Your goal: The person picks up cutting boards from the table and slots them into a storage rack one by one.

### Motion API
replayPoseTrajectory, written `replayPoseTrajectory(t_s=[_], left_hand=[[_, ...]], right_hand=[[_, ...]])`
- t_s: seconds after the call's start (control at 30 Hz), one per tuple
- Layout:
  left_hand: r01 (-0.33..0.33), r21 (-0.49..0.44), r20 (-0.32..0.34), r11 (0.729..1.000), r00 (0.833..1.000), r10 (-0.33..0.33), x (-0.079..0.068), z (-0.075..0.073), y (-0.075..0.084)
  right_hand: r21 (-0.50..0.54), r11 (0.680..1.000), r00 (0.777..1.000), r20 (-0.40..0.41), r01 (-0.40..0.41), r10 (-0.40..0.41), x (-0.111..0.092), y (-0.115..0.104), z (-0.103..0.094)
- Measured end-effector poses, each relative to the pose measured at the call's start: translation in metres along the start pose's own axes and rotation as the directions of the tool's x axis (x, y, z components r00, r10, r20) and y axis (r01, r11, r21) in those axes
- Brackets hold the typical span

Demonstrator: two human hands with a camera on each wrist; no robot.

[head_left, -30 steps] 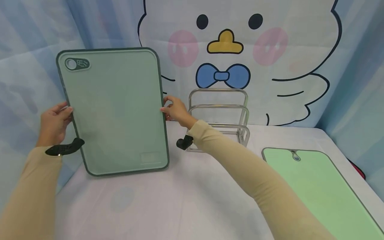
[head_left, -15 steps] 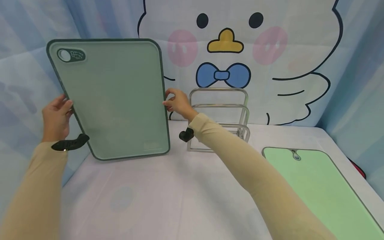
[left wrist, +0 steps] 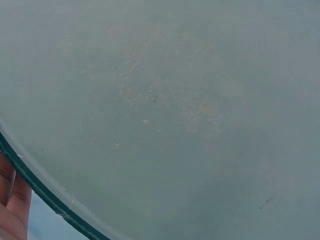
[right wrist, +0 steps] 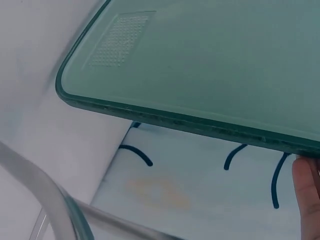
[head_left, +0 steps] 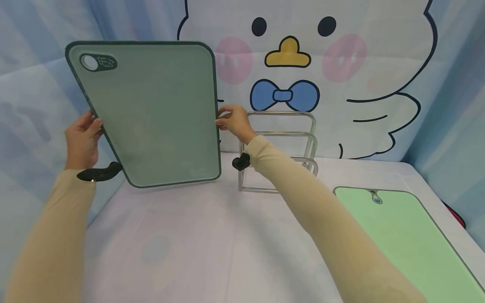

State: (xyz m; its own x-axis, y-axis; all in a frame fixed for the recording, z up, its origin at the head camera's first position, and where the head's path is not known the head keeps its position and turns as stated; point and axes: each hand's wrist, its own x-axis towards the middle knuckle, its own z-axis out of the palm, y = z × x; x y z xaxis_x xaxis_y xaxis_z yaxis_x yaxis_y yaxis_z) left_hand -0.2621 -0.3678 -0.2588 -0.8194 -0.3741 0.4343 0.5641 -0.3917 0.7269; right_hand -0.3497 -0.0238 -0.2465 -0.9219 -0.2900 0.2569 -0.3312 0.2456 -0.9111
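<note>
A dark-rimmed green cutting board (head_left: 163, 113) is held up at the left in the head view, its lower edge above the table. A round hole in a dark patch marks its upper left corner. My left hand (head_left: 83, 141) pinches its left edge, and my right hand (head_left: 236, 123) pinches the right edge. Scuffs on the board's face (left wrist: 165, 100) fill most of the left wrist view. In the right wrist view, fingers (right wrist: 306, 190) touch the rim, near a rough textured patch (right wrist: 122, 40). Most fingertips behind the board are hidden.
Right of the board stands a metal wire rack (head_left: 280, 134), partly covered by my right forearm. A lighter green cutting board (head_left: 398, 235) lies flat on the white-covered table (head_left: 182, 252) at the right. A printed curtain (head_left: 379, 75) hangs behind.
Both hands have lifted the cutting board higher and shifted it slightly right. Its top now leans further left. The rack and the lighter board stay put.
</note>
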Motion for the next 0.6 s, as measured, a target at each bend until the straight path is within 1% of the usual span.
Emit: replayPoseTrajectory(t_s=[0.03,0.17,0.27,0.43,0.6], left_hand=[[-0.005,-0.011,0.005,1.000,1.000,0.005,0.001,0.002,-0.001],[-0.056,0.007,0.014,0.998,0.998,0.056,0.003,0.009,-0.007],[-0.078,0.003,0.014,0.997,0.997,0.078,0.004,0.013,-0.010],[-0.062,-0.046,0.026,0.997,0.998,0.063,0.006,0.020,-0.014],[-0.065,-0.018,0.035,0.998,0.997,0.066,0.008,0.024,-0.018]], right_hand=[[-0.001,1.000,1.000,-0.009,-0.001,0.001,0.001,0.000,-0.002],[-0.006,1.000,1.000,-0.027,-0.003,0.003,0.004,0.001,-0.008],[-0.024,1.000,0.999,-0.037,-0.001,0.000,0.005,0.000,-0.013],[-0.048,0.999,0.998,-0.068,-0.004,0.001,0.006,-0.003,-0.021],[-0.050,0.999,0.997,-0.075,-0.021,0.018,0.006,-0.004,-0.028]])
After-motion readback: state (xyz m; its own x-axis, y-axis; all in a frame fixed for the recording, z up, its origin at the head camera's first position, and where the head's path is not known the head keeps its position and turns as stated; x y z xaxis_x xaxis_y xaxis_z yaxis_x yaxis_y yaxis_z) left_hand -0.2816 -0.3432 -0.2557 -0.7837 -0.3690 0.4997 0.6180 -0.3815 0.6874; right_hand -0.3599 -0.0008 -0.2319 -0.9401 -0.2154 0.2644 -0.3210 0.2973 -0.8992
